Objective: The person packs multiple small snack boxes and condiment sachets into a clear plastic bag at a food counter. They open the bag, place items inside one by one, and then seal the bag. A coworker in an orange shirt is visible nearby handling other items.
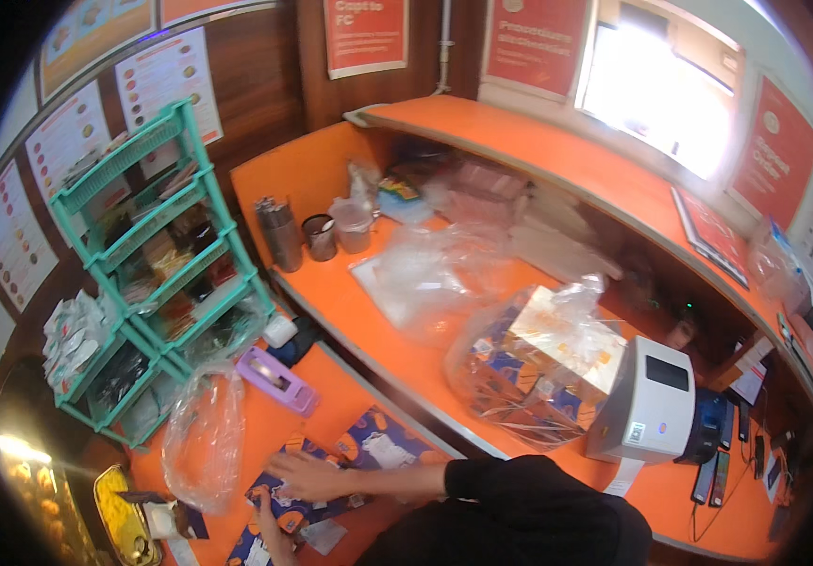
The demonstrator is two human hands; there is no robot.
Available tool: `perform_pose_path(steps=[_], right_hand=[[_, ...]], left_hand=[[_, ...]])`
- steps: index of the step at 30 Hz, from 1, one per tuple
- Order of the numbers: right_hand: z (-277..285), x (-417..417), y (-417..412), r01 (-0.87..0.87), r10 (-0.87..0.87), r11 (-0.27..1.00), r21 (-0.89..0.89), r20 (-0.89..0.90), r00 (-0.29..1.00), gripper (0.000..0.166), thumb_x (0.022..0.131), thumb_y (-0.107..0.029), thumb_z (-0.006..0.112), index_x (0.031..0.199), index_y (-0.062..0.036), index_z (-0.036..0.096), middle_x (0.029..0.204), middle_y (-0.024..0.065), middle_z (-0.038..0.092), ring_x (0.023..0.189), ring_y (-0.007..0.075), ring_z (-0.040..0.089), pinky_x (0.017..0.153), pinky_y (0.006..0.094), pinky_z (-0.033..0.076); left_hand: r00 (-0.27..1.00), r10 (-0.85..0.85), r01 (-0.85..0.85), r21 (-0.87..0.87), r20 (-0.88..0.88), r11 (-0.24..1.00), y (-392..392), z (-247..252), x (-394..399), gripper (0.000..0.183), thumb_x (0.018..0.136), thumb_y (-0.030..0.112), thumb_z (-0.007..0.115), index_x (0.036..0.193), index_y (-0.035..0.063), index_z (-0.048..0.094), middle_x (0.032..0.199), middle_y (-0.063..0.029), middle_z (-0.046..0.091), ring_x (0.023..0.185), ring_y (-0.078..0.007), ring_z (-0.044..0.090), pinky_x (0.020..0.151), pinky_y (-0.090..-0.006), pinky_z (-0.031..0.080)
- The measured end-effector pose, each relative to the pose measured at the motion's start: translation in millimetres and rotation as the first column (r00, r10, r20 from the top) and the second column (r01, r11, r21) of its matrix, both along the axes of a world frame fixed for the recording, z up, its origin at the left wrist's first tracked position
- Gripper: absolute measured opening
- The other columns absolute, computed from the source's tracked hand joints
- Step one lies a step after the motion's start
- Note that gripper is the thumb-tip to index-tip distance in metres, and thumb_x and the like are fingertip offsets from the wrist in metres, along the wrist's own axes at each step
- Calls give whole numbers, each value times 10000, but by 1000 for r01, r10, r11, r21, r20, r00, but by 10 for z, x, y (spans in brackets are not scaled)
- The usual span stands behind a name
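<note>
Navy packaging (385, 453) printed with orange and white pictures lies on the orange counter before me. My right hand (314, 475) rests palm down across it, its fingers stretched out to the left. Lower down, my left hand (275, 532) holds the packaging's near part, with the thumb up along its surface. The undersides of both hands are hidden, and it is hard to tell whether the packaging is one piece or more. A small clear plastic piece (324, 535) lies beside my left hand. A purple tape dispenser (278, 382) stands beyond the packaging.
A clear plastic bag (203, 439) lies left, below a green tiered rack (166, 269) of packets. At far left sits a yellow-filled tray (122, 520). On the right counter are a bagged package (534, 368), a label printer (643, 403) and several phones (711, 477).
</note>
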State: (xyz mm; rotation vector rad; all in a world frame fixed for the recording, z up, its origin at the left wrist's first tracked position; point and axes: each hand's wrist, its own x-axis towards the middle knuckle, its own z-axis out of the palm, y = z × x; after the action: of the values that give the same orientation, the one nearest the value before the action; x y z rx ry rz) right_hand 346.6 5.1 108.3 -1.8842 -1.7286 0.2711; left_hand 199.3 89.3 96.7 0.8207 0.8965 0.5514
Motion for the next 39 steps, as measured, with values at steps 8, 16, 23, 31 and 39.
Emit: perform_pose_path(steps=[8,16,23,31,39], right_hand=[[-190,425,155,78,-305,935,-346,-671,677,786,784,-479,583,1321,9,281,1184,208,492,994,284,536,859,360,427],[301,951,299,136,-383,924,-358,-849,364,493,832,-414,562,1189,-90,461,1001,85,586,907,139,556,794,276,444],[295,1103,1089,86,-345,939,-334,-914,212,404,836,-345,583,1109,-69,472,894,56,588,756,128,591,639,256,487],[-261,890,1886,453,-437,848,-277,-847,302,448,836,-289,586,1158,-33,409,1039,122,519,944,189,518,783,294,434],[-299,552,1810,615,-495,766,-187,-781,380,515,812,-289,608,1187,-19,380,1145,142,458,1074,244,442,914,341,347]], left_hand=[[990,124,-89,375,-70,923,75,41,-270,331,793,192,636,1067,42,527,980,-51,556,928,-147,501,842,-291,385],[986,-59,137,548,-156,825,657,122,-177,337,883,230,488,1155,32,489,1013,-94,580,999,-185,525,820,-307,438],[608,255,723,657,-752,214,1234,-970,121,558,681,149,602,1171,-63,442,1076,-199,541,1042,-366,488,920,-407,369],[449,-97,893,450,-888,9,638,-125,314,646,663,150,636,1258,48,406,1137,-194,517,1088,-342,468,905,-413,370],[737,-204,592,761,-644,-265,928,186,288,463,723,183,595,1132,-4,482,1035,-243,536,947,-342,530,838,-418,408]])
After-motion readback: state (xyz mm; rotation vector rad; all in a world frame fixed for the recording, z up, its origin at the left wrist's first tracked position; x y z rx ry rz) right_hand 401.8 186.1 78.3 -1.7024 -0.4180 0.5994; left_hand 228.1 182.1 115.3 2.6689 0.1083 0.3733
